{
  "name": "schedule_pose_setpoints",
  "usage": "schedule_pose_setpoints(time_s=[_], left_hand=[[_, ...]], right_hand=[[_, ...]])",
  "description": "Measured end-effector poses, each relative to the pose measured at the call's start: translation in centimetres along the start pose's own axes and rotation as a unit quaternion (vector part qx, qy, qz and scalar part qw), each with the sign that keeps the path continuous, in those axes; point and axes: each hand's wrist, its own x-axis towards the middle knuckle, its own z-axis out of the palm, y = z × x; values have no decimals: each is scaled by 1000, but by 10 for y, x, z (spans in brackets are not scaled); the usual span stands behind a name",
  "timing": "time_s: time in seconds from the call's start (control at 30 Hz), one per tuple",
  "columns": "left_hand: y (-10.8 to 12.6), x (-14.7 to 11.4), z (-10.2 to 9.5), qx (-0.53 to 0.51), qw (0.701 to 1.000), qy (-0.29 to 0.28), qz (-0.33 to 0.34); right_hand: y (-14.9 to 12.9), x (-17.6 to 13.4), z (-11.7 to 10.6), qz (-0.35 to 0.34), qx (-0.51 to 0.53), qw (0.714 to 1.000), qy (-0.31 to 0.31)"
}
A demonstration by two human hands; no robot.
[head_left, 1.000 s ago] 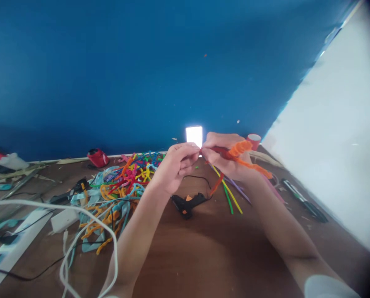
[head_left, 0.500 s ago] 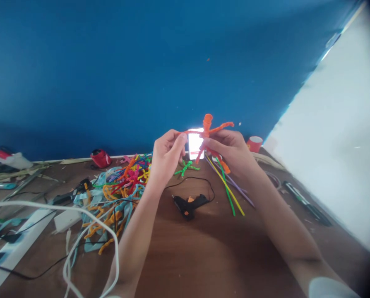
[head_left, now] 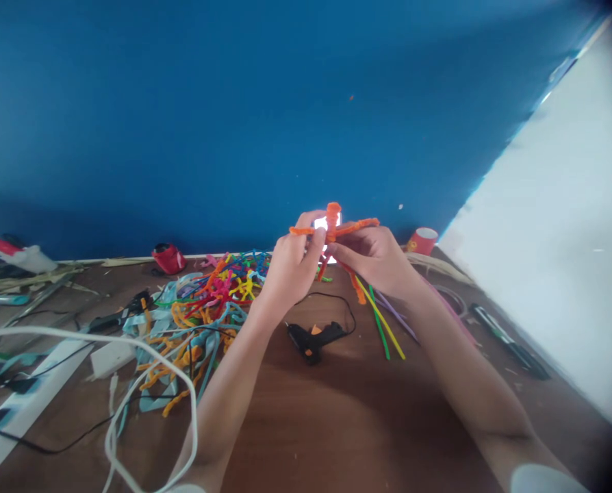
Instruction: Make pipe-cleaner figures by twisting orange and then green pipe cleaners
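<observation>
Between both hands, above the table, is an orange pipe cleaner figure (head_left: pixel 332 220) with a coiled top and thin limbs sticking out. My left hand (head_left: pixel 298 259) pinches it near the middle from the left, thumb on top. From the right, my right hand (head_left: pixel 372 255) grips its lower body, and one orange limb hangs below the fingers. A lit phone screen (head_left: pixel 320 223) stands partly hidden behind the figure. On the table below my hands lies a black glue gun (head_left: pixel 313 340) with its cord. Yellow, green and purple pipe cleaners (head_left: pixel 379 316) lie under my right hand.
A tangled heap of coloured pipe cleaners (head_left: pixel 218 291) lies left of my left arm. Looped white cable (head_left: pixel 193 411) and a power strip (head_left: pixel 39 404) fill the left front. Pens (head_left: pixel 508 342) and a red cup (head_left: pixel 423 239) are at the right. A blue wall (head_left: pixel 285 103) rises behind.
My left hand has moved right along the figure's left limb to its middle. The limb's end now shows free beyond the fingers. The figure sits slightly lower and further left.
</observation>
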Motion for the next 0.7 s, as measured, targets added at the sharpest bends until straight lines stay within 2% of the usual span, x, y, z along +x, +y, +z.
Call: schedule_pose_setpoints(time_s=[0.17, 0.3, 0.43, 0.5, 0.57, 0.6, 0.63, 0.7], left_hand=[[-1, 0, 5, 114, 993, 21, 22], [1, 1, 3, 76, 997, -5, -1], [-13, 5, -11, 42, 999, 11, -25], [-29, 6, -24, 35, 996, -25, -80], [-46, 8, -39, 83, 983, -66, -150], [-53, 8, -45, 114, 977, -41, -173], [-58, 8, -51, 149, 970, 8, -190], [-60, 8, -58, 217, 951, 54, -215]], right_hand=[[6, 0, 7, -8, -62, 997, 48], [5, 0, 9, -21, -83, 993, 79], [2, 0, -1, -15, -159, 986, 39], [2, 0, -10, -3, -216, 976, -1], [5, 0, -19, 19, -322, 946, -39], [9, 0, -23, 37, -393, 917, -52], [14, 1, -27, 64, -468, 880, -52], [27, 3, -34, 125, -578, 804, -58]])
